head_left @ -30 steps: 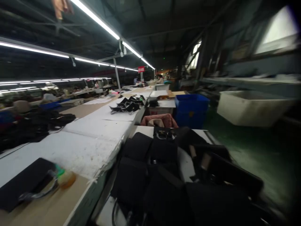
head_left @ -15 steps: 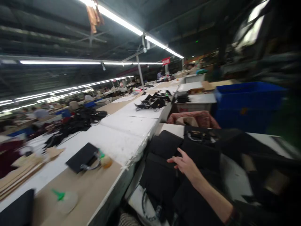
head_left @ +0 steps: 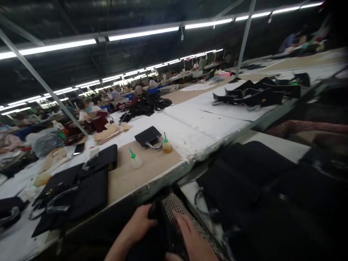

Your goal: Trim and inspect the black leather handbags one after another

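My left hand (head_left: 139,224) is low in the middle of the view, its fingers curled over the edge of a dark black piece (head_left: 160,232), which looks like a bag. To its right, my right hand (head_left: 194,237) has its fingers stretched out and its thumb apart, beside the same black piece and in front of a checked cloth (head_left: 174,204). The lower part of the black piece is too dark to make out. Several flat black bag pieces (head_left: 252,163) lie on the side table to the right, a handle (head_left: 199,203) among them.
A long white worktable (head_left: 190,123) runs from lower left to upper right. On it are black handbags (head_left: 92,192), a small black bag (head_left: 148,136), two green-tipped bottles, the nearer a clear one (head_left: 136,161), and black cut parts (head_left: 252,94). People sit farther back.
The view has swung left. My right hand has left the black pieces on the side table and come down beside the black piece. My left hand has come into view.
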The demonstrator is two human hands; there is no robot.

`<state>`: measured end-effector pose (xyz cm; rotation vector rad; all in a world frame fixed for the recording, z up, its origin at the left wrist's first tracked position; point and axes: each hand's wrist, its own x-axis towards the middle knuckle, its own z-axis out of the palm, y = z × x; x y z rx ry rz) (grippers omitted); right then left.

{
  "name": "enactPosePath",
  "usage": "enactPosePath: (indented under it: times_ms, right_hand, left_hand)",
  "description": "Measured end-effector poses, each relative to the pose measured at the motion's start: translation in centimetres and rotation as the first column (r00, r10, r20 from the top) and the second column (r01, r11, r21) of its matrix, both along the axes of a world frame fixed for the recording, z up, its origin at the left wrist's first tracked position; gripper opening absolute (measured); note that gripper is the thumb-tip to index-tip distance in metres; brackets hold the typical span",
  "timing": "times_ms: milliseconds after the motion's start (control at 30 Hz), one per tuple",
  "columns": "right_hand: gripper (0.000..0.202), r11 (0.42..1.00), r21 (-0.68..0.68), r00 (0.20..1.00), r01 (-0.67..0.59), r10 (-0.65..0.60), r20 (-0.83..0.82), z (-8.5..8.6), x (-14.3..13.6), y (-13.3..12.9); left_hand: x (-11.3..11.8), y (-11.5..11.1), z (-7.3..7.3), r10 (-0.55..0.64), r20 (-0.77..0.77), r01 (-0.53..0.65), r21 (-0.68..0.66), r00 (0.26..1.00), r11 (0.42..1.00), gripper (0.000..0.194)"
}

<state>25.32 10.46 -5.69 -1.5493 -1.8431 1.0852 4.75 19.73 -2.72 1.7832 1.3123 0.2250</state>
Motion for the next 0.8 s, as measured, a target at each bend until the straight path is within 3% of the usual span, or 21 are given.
enactPosePath:
  times_ms: [100, 200, 367, 433, 500, 600, 700, 800]
  right_hand:
    - [0.077, 0.993, 0.119, 0.999, -0.024, 0.021, 0.032, 1.3, 0.0, -0.3]
    - [0.072, 0.991, 0.135, 1.000, -0.019, 0.020, -0.008, 2.8, 0.8, -0.2]
    - [0.055, 0.994, 0.032, 0.984, -0.106, 0.110, -0.139, 7.0, 4.8, 1.2]
    - [0.052, 0.978, -0.033, 0.960, -0.206, 0.196, -0.202, 8.2, 6.4, 1.9]
    - [0.046, 0.941, -0.112, 0.915, -0.319, 0.275, -0.295, 8.2, 7.5, 2.4]
    - [0.035, 0.892, -0.217, 0.859, -0.396, 0.277, -0.430, 5.9, 8.0, 3.0]
    - [0.032, 0.880, -0.284, 0.846, -0.380, 0.207, -0.491, 3.5, 7.9, 3.4]
    - [0.037, 0.856, -0.318, 0.821, -0.407, 0.191, -0.538, 2.9, 7.9, 3.9]
  left_hand:
    - [-1.4, -0.2, -1.4, 0.034, 0.073, -0.028, -0.084, 0.997, 0.996, 0.027]
    - [-2.9, -0.3, -0.9, 0.034, 0.088, -0.024, -0.114, 0.996, 0.993, 0.025]
    - [-5.4, -0.3, 4.2, -0.002, 0.039, 0.007, -0.138, 0.999, 0.990, 0.029]
    - [-6.0, -0.5, 6.3, -0.069, 0.010, 0.069, -0.231, 0.998, 0.971, 0.031]
    - [-6.1, -0.8, 7.1, -0.152, 0.023, 0.149, -0.388, 0.988, 0.909, 0.034]
    - [-5.5, -1.4, 5.9, -0.168, 0.103, 0.197, -0.537, 0.980, 0.820, 0.038]
    - [-4.6, -1.9, 3.6, -0.084, 0.199, 0.180, -0.540, 0.976, 0.822, 0.042]
    - [-4.3, -2.1, 2.2, 0.021, 0.323, 0.158, -0.518, 0.946, 0.840, 0.053]
